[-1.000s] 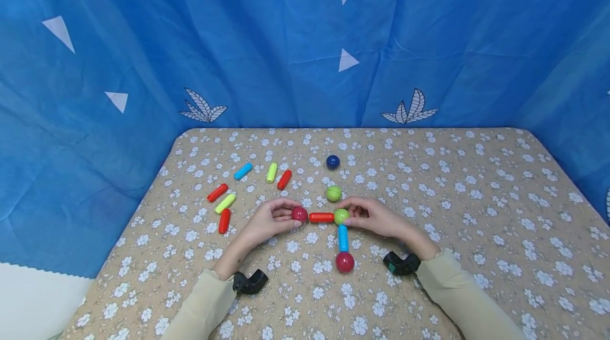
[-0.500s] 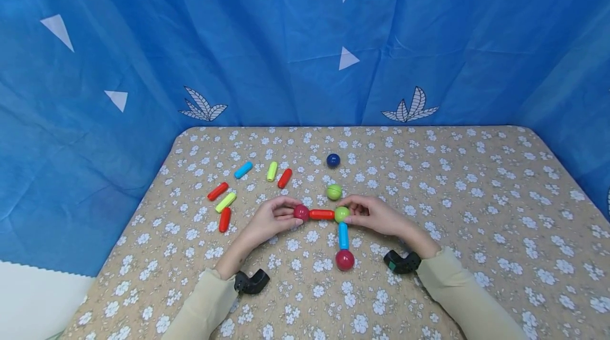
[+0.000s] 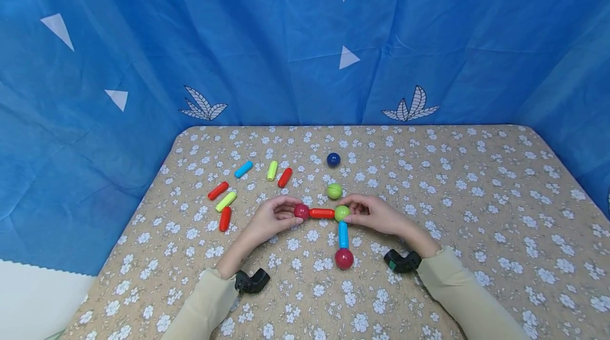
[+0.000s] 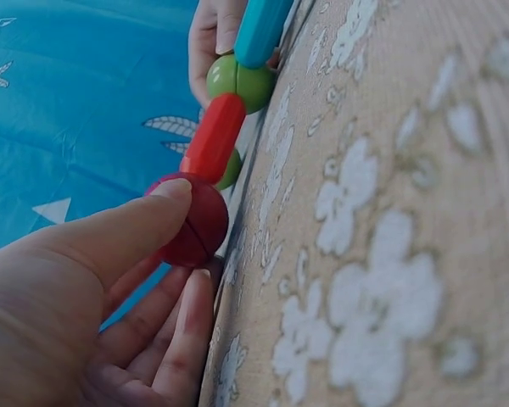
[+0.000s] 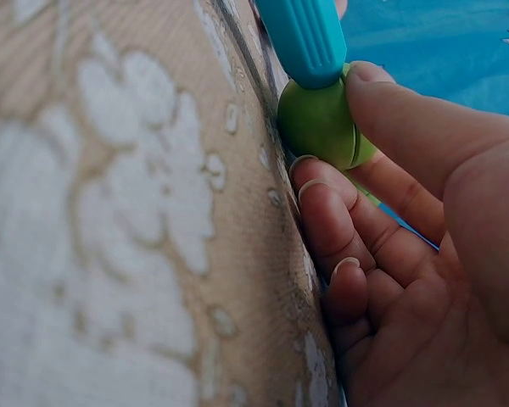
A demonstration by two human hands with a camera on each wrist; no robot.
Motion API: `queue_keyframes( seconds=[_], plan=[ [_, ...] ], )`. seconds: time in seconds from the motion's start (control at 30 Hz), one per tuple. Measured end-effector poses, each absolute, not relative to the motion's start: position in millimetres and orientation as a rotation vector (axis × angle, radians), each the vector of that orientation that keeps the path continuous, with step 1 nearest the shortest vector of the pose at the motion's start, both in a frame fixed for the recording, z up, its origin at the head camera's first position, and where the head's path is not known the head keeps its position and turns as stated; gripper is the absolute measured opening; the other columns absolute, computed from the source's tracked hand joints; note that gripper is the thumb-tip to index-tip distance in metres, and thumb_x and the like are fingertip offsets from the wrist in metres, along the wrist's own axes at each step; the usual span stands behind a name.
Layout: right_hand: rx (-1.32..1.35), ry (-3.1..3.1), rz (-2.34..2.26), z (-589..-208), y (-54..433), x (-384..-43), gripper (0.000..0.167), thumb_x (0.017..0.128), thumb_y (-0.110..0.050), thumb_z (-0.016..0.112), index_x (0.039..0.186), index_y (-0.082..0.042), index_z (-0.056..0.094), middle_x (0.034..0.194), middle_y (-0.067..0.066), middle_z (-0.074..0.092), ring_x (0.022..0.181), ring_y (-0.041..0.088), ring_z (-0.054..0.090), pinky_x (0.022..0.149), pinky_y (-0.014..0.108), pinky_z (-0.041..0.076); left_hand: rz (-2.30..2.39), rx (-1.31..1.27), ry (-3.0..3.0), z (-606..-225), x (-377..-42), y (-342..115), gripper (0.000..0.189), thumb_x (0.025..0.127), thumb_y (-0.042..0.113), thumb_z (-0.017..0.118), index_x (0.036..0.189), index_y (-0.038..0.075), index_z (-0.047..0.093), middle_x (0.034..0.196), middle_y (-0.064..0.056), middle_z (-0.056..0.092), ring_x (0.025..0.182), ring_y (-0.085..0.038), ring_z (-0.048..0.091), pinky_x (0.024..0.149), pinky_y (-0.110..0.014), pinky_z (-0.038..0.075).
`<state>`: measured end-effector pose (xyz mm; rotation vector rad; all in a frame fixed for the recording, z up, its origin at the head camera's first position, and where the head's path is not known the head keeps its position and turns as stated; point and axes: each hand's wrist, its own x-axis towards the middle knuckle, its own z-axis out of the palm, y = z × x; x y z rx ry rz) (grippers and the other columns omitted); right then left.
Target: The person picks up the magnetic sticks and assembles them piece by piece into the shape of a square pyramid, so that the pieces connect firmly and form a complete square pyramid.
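Note:
My left hand [image 3: 275, 217] pinches a dark red ball [image 3: 302, 212] between thumb and fingers. That ball meets the left end of a red rod [image 3: 322, 213]. At the rod's right end is a green ball [image 3: 341, 213], which my right hand [image 3: 373, 214] pinches. A blue rod [image 3: 343, 235] runs from the green ball toward the person, ending in a second dark red ball [image 3: 344, 259]. Together the pieces form an L. In the right wrist view the thumb presses the green ball [image 5: 318, 123] close beside the ridged blue rod [image 5: 304, 42].
Beyond the joined pieces lie a loose green ball [image 3: 334, 190] and a dark blue ball [image 3: 333, 159]. Several loose rods, such as a red rod [image 3: 225, 219], a yellow-green rod [image 3: 226, 201] and a blue rod [image 3: 243, 169], lie left of centre. A blue curtain [image 3: 286, 38] hangs behind the flowered table [image 3: 476, 197].
My left hand has brought its dark red ball rightward against the red rod, closing the small gap seen a second ago. The right hand has stayed on the green ball.

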<state>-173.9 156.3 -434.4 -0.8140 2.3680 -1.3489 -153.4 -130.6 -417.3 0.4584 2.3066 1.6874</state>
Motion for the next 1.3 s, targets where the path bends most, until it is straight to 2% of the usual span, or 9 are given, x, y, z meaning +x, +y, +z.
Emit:
queue_keyframes(
  seconds=[0.17,0.37,0.53,0.73,0.87,1.1,1.17,1.3],
  plan=[
    [-0.789,2.37,-1.343,-431.8,156.2,-173.3,0.034,0.088,-0.019,0.067,0.12,-0.009,0.061,0.086,-0.001,0.058,0.075,0.018,0.051,0.065,0.028,0.046,1.631,0.473,2.419,-435.7,-160.2,-133.2,0.039,0.078,0.001,0.074,0.115,-0.003,0.061,0.106,-0.013,0.063,0.091,-0.025,0.062,0.076,-0.027,0.052],
    [-0.808,2.367,-1.348,-429.6,155.0,-171.5,0.035,0.088,-0.019,0.067,0.121,-0.008,0.061,0.087,-0.002,0.059,0.076,0.018,0.052,0.066,0.028,0.047,1.641,0.47,2.43,-436.8,-160.1,-134.9,0.038,0.078,0.005,0.076,0.114,0.002,0.063,0.103,-0.008,0.064,0.088,-0.019,0.062,0.075,-0.026,0.052],
    [-0.824,2.375,-1.348,-429.7,154.5,-170.2,0.034,0.088,-0.019,0.066,0.12,-0.008,0.061,0.087,-0.002,0.058,0.075,0.018,0.052,0.065,0.028,0.047,1.646,0.477,2.418,-432.6,-157.6,-135.0,0.036,0.08,0.004,0.074,0.115,0.001,0.063,0.103,-0.009,0.064,0.088,-0.02,0.062,0.074,-0.025,0.052],
    [-0.835,2.388,-1.312,-430.5,156.4,-169.2,0.034,0.088,-0.018,0.067,0.12,-0.01,0.061,0.087,-0.002,0.059,0.076,0.017,0.053,0.066,0.028,0.047,1.663,0.496,2.398,-415.2,-149.5,-130.3,0.035,0.081,-0.003,0.07,0.114,-0.006,0.06,0.106,-0.017,0.063,0.093,-0.03,0.061,0.078,-0.033,0.052],
    [-0.857,2.385,-1.275,-428.2,159.0,-166.3,0.03,0.088,-0.018,0.067,0.116,-0.009,0.062,0.087,-0.003,0.058,0.076,0.017,0.052,0.067,0.028,0.047,1.697,0.499,2.389,-427.0,-154.2,-131.3,0.034,0.082,0.002,0.071,0.114,-0.003,0.062,0.104,-0.012,0.064,0.093,-0.024,0.061,0.078,-0.027,0.052],
    [-0.844,2.377,-1.223,-424.6,162.4,-158.9,0.026,0.088,-0.018,0.067,0.112,-0.011,0.063,0.087,-0.004,0.058,0.078,0.015,0.054,0.068,0.028,0.048,1.702,0.469,2.384,-427.8,-157.8,-125.3,0.034,0.082,-0.001,0.07,0.114,-0.005,0.061,0.106,-0.015,0.063,0.095,-0.027,0.061,0.079,-0.028,0.051],
    [-0.852,2.373,-1.211,-424.5,162.6,-157.0,0.025,0.087,-0.018,0.068,0.111,-0.011,0.063,0.086,-0.005,0.059,0.077,0.015,0.054,0.068,0.029,0.048,1.703,0.472,2.388,-436.7,-162.6,-125.4,0.033,0.082,0.002,0.071,0.114,-0.001,0.063,0.106,-0.011,0.064,0.093,-0.022,0.062,0.078,-0.026,0.051],
    [-0.865,2.361,-1.205,-424.2,161.7,-153.8,0.023,0.087,-0.02,0.068,0.108,-0.012,0.064,0.086,-0.007,0.06,0.077,0.013,0.056,0.068,0.029,0.049,1.687,0.485,2.374,-437.1,-167.4,-123.6,0.033,0.083,0.005,0.071,0.115,0.001,0.064,0.106,-0.009,0.064,0.093,-0.02,0.062,0.079,-0.026,0.051]
  ],
)
